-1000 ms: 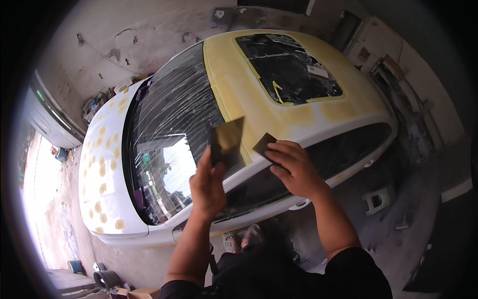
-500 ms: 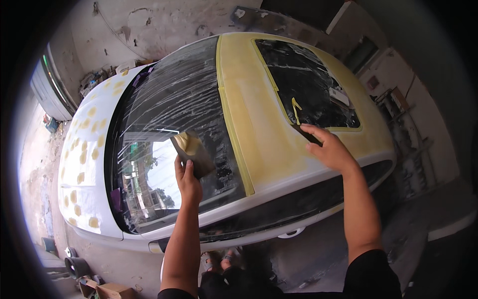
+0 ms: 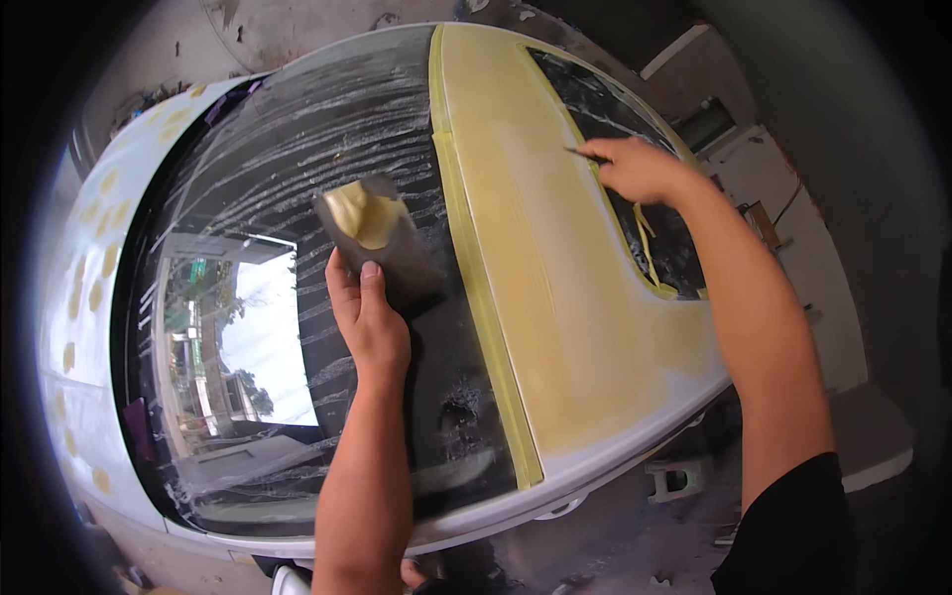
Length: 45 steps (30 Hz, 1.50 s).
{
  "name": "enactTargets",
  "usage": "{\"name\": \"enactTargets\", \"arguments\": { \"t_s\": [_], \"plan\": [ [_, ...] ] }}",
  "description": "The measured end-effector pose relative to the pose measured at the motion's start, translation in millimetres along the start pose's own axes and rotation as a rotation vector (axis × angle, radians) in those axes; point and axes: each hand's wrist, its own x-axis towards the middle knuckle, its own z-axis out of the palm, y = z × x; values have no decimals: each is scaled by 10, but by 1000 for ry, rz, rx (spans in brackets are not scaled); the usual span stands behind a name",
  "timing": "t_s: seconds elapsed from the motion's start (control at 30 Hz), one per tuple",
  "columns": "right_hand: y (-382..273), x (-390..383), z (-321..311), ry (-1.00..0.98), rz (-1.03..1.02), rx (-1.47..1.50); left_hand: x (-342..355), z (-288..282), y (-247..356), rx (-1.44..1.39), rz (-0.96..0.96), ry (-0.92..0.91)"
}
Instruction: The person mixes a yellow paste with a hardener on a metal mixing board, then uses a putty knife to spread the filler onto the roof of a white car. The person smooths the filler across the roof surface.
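My left hand (image 3: 375, 332) holds up a flat dark plate (image 3: 412, 268), thumb on top. A smooth lump of yellowish putty (image 3: 367, 213) sits at the plate's far end, above the windshield. My right hand (image 3: 643, 171) is closed around a thin dark spreader (image 3: 587, 153), seen almost edge-on. It is over the car roof (image 3: 516, 228), beside the taped edge of the dark roof glass. The roof is coated in pale yellow, with white along its near side. Whether the spreader touches the roof I cannot tell.
Streaked windshield glass (image 3: 258, 238) lies left of the roof, edged by yellow masking tape (image 3: 481, 297). A loose tape end (image 3: 645, 243) hangs over the roof glass. The white hood (image 3: 89, 268) has yellow patches. A light-coloured stool (image 3: 677, 480) stands below the car's near side.
My view has moved closer over the car. My right hand has gone from the glass's near corner to farther along its left edge. The plate has risen farther over the windshield.
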Motion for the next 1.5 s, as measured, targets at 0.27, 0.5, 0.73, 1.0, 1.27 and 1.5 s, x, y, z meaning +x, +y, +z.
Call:
{"name": "enactTargets", "arguments": {
  "t_s": [0.27,0.5,0.73,1.0,1.27,1.5],
  "plan": [
    [-214,1194,94,-62,20,-156,-56,42,137,46,-25,-49],
    [-490,1640,77,-109,-24,-275,-59,32,134,104,-30,-38],
    [-652,1824,79,-156,-2,-273,-61,20,110,51,-53,-61],
    [-726,1869,61,-244,-32,-381,-55,8,113,72,-60,-59],
    [-770,1525,89,-266,-11,-227,-51,18,111,74,-45,-51],
    [-840,1154,126,-308,27,-240,-57,14,122,42,-85,-51]
  ]
}}
